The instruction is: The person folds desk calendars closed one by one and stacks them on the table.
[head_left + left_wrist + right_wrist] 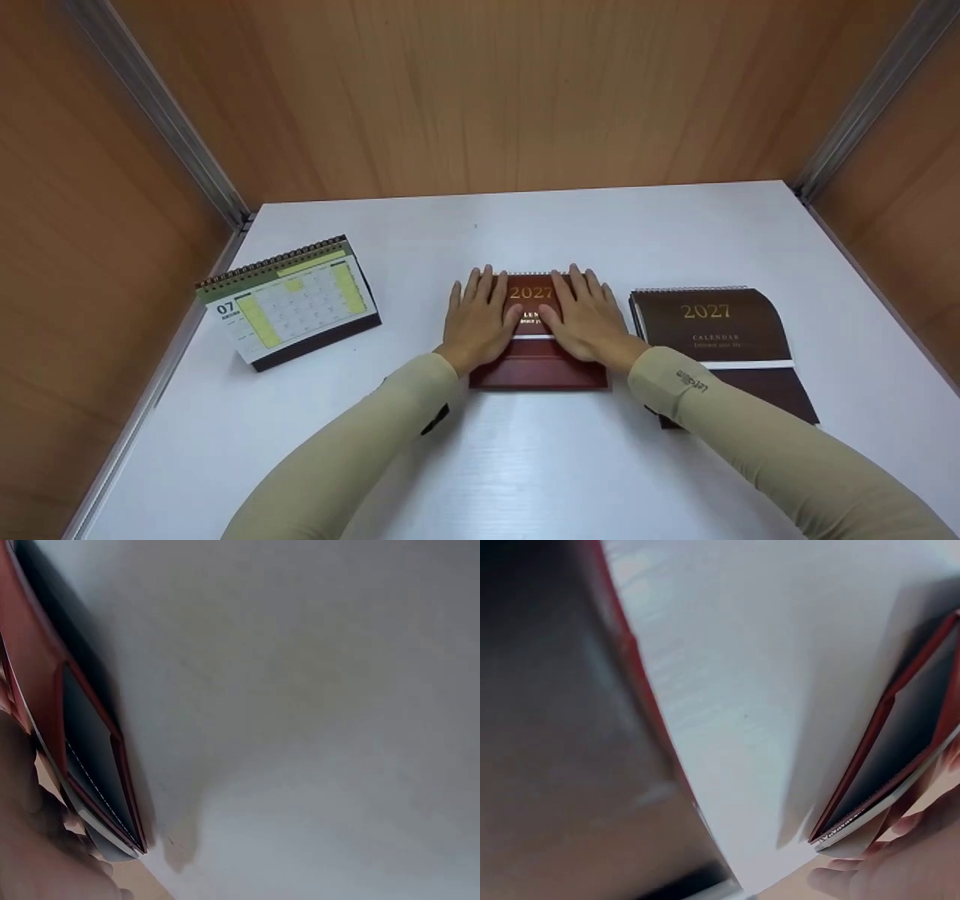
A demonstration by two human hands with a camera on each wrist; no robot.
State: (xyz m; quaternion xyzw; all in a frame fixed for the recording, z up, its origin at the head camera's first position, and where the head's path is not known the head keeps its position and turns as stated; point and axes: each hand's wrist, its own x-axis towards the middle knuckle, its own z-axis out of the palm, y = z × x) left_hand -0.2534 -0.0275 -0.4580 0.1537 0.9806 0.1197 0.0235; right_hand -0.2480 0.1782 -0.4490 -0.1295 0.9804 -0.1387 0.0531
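Maroon, gold-lettered calendar [535,328], spiral edge [529,274] pointing away, running left-right; long axis unclear. Pressed under flat, ungrasping left hand [478,321] and right hand [592,319].

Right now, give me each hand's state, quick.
Left hand: open, fingers straight, resting on the red calendar.
Right hand: open, fingers straight, resting on the red calendar too.

We see a white table [495,480] enclosed by wood-grained panels: a back panel [480,97], a left panel [82,225] and a right panel [900,202]. At the corners we find a grey metal left post [163,106] and right post [868,99]. Light leaves a soft sheen on the tabletop's near part.
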